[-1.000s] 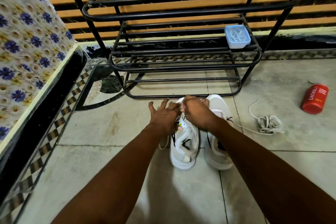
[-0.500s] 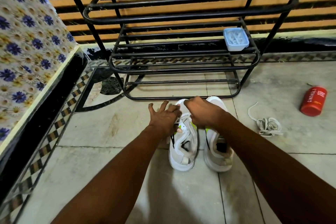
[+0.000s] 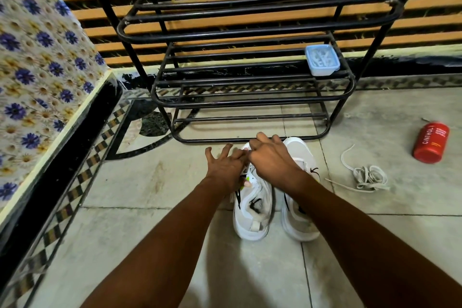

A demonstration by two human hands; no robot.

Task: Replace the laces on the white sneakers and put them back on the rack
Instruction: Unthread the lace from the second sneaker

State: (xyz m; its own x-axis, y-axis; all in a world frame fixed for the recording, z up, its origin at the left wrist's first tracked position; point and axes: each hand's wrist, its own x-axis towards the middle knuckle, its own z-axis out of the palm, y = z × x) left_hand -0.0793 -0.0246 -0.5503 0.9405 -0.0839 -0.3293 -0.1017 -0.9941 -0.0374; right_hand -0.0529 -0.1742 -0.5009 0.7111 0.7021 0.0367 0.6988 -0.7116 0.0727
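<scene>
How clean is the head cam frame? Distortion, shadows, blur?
Head view: strong wide-angle bowing, the bars of the rack curve; head view: even soft light, no harsh glare, a faint shadow on the floor under the forearms; head view: left hand, right hand and white sneakers slightly soft, yet lettering on the red can reads.

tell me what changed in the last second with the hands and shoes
Almost nothing. The right hand, fingers curled, and the left hand, fingers spread, keep working at the left sneaker front. Right sneaker, loose lace, red bottle and rack stayed put.
</scene>
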